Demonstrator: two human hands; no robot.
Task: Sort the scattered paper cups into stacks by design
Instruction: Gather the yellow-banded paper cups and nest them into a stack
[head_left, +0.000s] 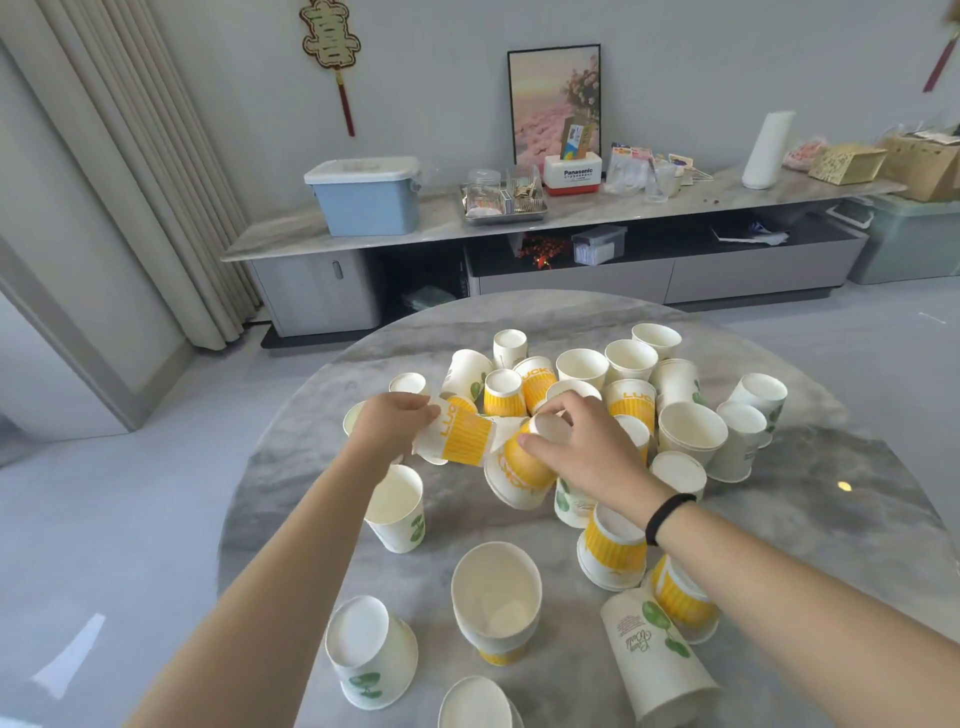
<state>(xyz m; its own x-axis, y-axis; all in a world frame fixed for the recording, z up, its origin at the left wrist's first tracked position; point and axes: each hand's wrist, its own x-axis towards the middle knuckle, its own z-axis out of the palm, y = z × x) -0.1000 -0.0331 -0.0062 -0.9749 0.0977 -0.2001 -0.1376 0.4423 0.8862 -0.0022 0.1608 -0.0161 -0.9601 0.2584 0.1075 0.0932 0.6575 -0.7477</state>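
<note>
Many paper cups lie scattered on a round grey marble table (857, 519), some with yellow stripes, some white with green leaves. My left hand (392, 423) grips a yellow-striped cup (462, 436) held on its side above the table. My right hand (582, 441) grips another yellow-striped cup (522, 470), bottom up and tilted, close beside the first. A yellow-striped short stack (496, 603) stands upright near the front. Green-leaf cups stand at the left (397, 512) and lie at the front right (657, 649).
Several cups crowd the table's far half, upright and inverted. Yellow cups (613, 553) sit under my right forearm. Beyond the table a long low cabinet (363, 239) holds a blue box (363, 195), a tray and other clutter. Curtains hang at the left.
</note>
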